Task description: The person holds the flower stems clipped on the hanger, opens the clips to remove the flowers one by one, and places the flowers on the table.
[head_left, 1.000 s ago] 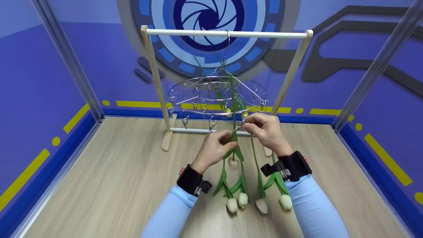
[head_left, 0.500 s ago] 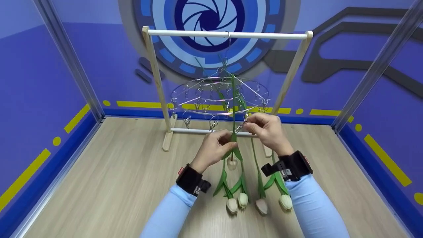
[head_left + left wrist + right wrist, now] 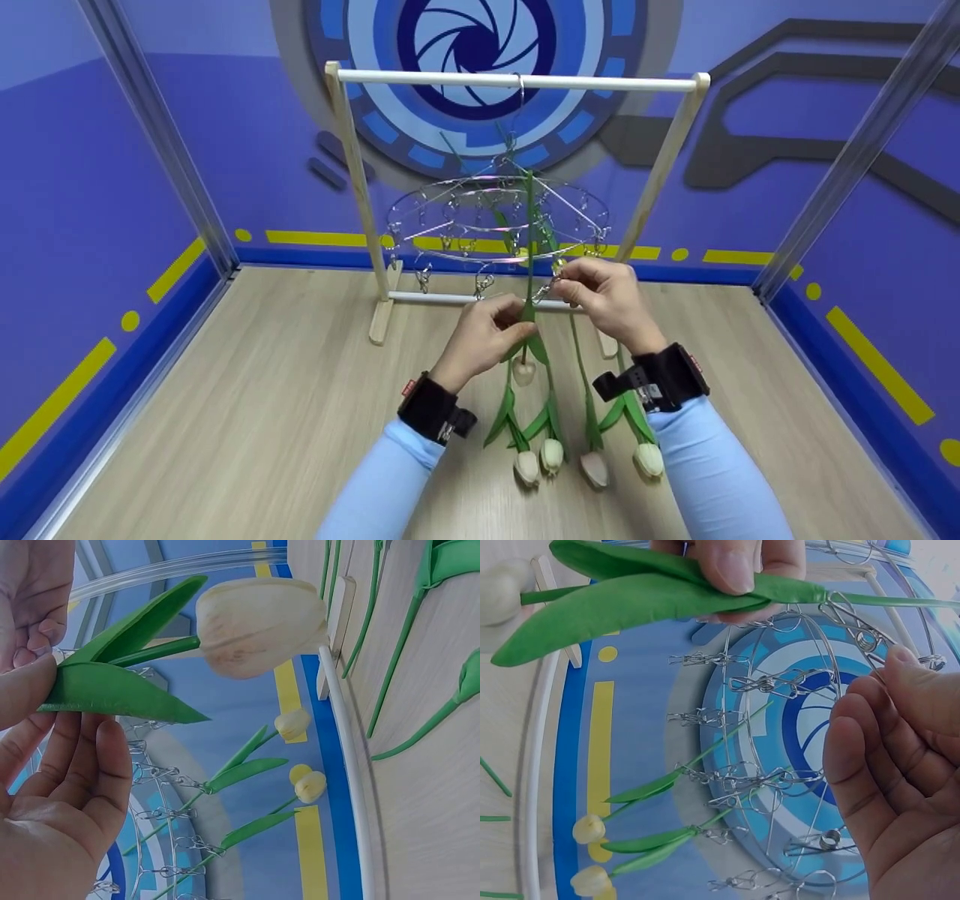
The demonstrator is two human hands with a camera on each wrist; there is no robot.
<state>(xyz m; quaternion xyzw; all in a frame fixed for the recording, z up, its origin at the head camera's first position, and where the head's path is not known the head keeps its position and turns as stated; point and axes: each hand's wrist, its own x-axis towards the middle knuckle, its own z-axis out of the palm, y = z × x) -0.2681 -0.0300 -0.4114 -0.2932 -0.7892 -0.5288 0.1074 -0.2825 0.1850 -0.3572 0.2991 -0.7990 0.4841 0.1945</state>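
An artificial white tulip point(image 3: 259, 626) hangs bloom down in my left hand point(image 3: 487, 337), which pinches it at the base of its leaves. With thumb and fingers, my right hand point(image 3: 607, 300) pinches a wire clothes clip point(image 3: 859, 630) on the near side of the round metal drying hanger point(image 3: 465, 257). In the right wrist view the clip's tip is right at the tulip's stem, just above the leaves. Two other tulips, one of them this tulip point(image 3: 652, 840), hang bloom down from clips farther back on the hanger.
The hanger hooks over the white bar point(image 3: 435, 77) of a wooden-legged rack point(image 3: 349, 157). Several more tulips lie on the wooden table point(image 3: 300, 420), including a white tulip point(image 3: 551, 454) below my hands. Other clips point(image 3: 484, 283) dangle around the rings. Blue printed walls enclose the table.
The held tulip's bloom has shifted slightly left and down in the head view. Both hands stay almost in place, and the tulips on the table have not moved.
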